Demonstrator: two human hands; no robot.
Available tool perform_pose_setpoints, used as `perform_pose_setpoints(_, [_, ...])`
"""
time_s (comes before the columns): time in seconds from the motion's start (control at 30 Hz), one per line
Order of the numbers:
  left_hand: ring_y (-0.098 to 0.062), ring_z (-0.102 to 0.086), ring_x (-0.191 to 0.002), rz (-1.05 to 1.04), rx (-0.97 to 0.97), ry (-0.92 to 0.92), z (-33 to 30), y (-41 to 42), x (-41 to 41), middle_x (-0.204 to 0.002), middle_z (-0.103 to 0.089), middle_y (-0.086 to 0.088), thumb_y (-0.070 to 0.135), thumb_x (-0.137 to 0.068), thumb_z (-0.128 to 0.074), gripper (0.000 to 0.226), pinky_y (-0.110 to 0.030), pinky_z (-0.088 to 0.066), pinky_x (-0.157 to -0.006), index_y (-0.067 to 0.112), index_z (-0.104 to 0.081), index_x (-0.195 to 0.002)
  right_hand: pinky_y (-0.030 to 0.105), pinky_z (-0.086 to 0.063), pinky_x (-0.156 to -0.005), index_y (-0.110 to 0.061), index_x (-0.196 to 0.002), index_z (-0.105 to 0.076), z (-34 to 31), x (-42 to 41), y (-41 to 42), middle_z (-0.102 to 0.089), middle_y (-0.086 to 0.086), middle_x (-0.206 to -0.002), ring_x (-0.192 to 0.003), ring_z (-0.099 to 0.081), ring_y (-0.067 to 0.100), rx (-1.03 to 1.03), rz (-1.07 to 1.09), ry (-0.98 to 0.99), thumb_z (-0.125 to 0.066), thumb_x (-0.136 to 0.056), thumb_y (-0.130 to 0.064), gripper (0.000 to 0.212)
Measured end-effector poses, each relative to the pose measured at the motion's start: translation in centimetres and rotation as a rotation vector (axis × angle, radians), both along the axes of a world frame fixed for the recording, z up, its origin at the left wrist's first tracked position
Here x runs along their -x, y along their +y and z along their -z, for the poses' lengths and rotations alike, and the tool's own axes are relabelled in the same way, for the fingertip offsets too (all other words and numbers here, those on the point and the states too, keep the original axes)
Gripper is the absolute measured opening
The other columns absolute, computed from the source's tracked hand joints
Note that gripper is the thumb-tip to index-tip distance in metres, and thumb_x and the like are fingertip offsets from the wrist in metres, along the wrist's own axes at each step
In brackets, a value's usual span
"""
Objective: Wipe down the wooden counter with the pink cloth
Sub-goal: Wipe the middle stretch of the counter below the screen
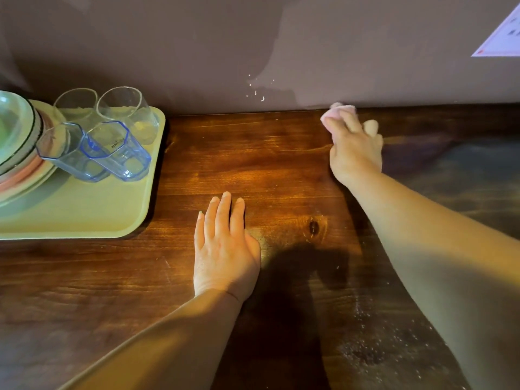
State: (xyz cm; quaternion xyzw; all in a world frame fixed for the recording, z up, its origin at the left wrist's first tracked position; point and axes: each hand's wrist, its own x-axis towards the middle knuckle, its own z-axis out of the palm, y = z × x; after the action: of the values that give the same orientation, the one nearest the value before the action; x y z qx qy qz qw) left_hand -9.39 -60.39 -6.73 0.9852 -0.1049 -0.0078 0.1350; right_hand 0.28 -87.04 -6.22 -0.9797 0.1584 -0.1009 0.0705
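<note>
The dark wooden counter (270,170) fills the lower part of the view. My right hand (354,147) reaches to the far edge by the wall and is shut on the pink cloth (336,112), which bunches out past my fingers and is mostly hidden beneath them. My left hand (225,249) lies flat on the wood near the middle, fingers together, holding nothing. Pale specks and a damp-looking patch (374,350) show on the counter at the lower right.
A yellow tray (112,215) sits at the left with two clear glasses (123,114), two blue-tinted cups (118,150) and stacked plates (17,147). A brown wall (253,52) runs behind the counter, marked with small white flecks (256,91). A paper sheet (501,38) hangs at the top right.
</note>
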Motion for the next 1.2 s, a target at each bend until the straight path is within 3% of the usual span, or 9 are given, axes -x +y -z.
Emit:
perform_pose_setpoints(0.07, [-0.023, -0.014, -0.151, 0.003, 0.014, -0.002, -0.1, -0.1, 0.0, -0.161, -0.025, -0.005, 0.027, -0.095, -0.031, 0.058, -0.044, -0.010, -0.123, 0.016, -0.035, -0.152, 0.035, -0.030, -0.088, -0.043, -0.135, -0.036, 0.0, 0.4, -1.4, -0.027, -0.010, -0.150, -0.110, -0.036, 0.029, 0.056, -0.097, 0.003, -0.047, -0.092, 0.004, 0.065])
perform_pose_setpoints(0.2, [-0.021, -0.011, -0.152, 0.009, 0.013, 0.010, -0.1, 0.0, 0.0, -0.163, -0.022, -0.004, 0.027, -0.096, -0.035, 0.058, -0.043, -0.008, -0.124, 0.017, -0.033, -0.153, 0.038, -0.032, -0.094, -0.039, -0.139, -0.038, -0.4, -0.6, -2.6, -0.025, -0.002, -0.152, -0.120, -0.034, 0.034, -0.043, 0.356, 0.081, -0.052, -0.085, 0.004, 0.071])
perform_pose_setpoints(0.23, [-0.021, -0.011, -0.152, 0.006, 0.018, 0.011, -0.1, 0.0, 0.0, -0.163, -0.022, -0.004, 0.026, -0.096, -0.037, 0.058, -0.043, -0.008, -0.124, 0.016, -0.033, -0.153, 0.040, -0.033, -0.096, -0.036, -0.139, -0.040, -0.5, -0.7, -1.6, -0.026, 0.000, -0.152, -0.122, -0.033, 0.034, -0.060, 0.373, 0.084, -0.052, -0.084, 0.003, 0.068])
perform_pose_setpoints(0.4, [-0.022, -0.015, -0.151, 0.003, 0.030, -0.006, -0.2, 0.0, 0.0, -0.161, -0.026, -0.005, 0.025, -0.096, -0.040, 0.057, -0.044, -0.011, -0.124, 0.016, -0.035, -0.152, 0.035, -0.031, -0.088, -0.045, -0.133, -0.035, 0.1, 0.6, -1.2, -0.026, -0.011, -0.149, -0.107, -0.033, 0.027, 0.033, -0.050, 0.015, -0.044, -0.090, 0.004, 0.066])
perform_pose_setpoints(0.57, [-0.022, -0.013, -0.151, 0.015, 0.006, -0.011, 0.0, 0.0, 0.0, -0.162, -0.024, -0.005, 0.028, -0.096, -0.031, 0.058, -0.045, -0.008, -0.124, 0.016, -0.033, -0.153, 0.038, -0.031, -0.089, -0.038, -0.127, -0.041, -0.7, -0.2, -3.8, -0.030, 0.000, -0.147, -0.117, -0.035, 0.035, -0.081, 0.302, 0.079, -0.048, -0.089, 0.002, 0.056])
perform_pose_setpoints(0.73, [-0.022, -0.012, -0.151, 0.016, -0.003, -0.036, 0.0, 0.0, 0.0, -0.162, -0.022, -0.005, 0.031, -0.093, -0.026, 0.061, -0.046, -0.003, -0.123, 0.016, -0.034, -0.152, 0.041, -0.037, -0.094, -0.042, -0.132, -0.038, -0.1, 1.3, -1.7, -0.030, -0.008, -0.150, -0.112, -0.035, 0.030, -0.019, -0.025, 0.001, -0.045, -0.092, 0.003, 0.061])
perform_pose_setpoints(0.9, [-0.019, -0.007, -0.152, 0.022, -0.024, -0.035, 0.3, 0.0, -0.1, -0.164, -0.016, -0.004, 0.034, -0.093, -0.020, 0.063, -0.044, 0.000, -0.123, 0.017, -0.029, -0.153, 0.038, -0.030, -0.089, -0.040, -0.132, -0.036, -0.6, 0.5, -4.1, -0.029, 0.001, -0.149, -0.116, -0.034, 0.035, -0.069, 0.293, 0.071, -0.048, -0.090, 0.003, 0.062])
perform_pose_setpoints(1.1, [-0.018, -0.003, -0.153, 0.034, -0.036, -0.018, 0.4, 0.1, -0.2, -0.165, -0.015, -0.003, 0.035, -0.093, -0.017, 0.064, -0.046, -0.003, -0.124, 0.019, -0.028, -0.154, 0.039, -0.035, -0.095, -0.048, -0.138, -0.033, -0.1, 2.5, -2.4, -0.027, -0.012, -0.151, -0.113, -0.033, 0.027, -0.026, -0.015, 0.034, -0.044, -0.094, -0.001, 0.065])
perform_pose_setpoints(1.2, [-0.018, -0.003, -0.153, 0.038, -0.041, -0.014, 0.4, 0.1, -0.3, -0.165, -0.015, -0.003, 0.034, -0.094, -0.017, 0.063, -0.045, -0.004, -0.124, 0.019, -0.028, -0.154, 0.042, -0.034, -0.094, -0.047, -0.137, -0.034, -0.3, 2.4, -4.6, -0.030, -0.007, -0.152, -0.115, -0.035, 0.032, -0.035, 0.135, 0.058, -0.045, -0.095, -0.005, 0.061])
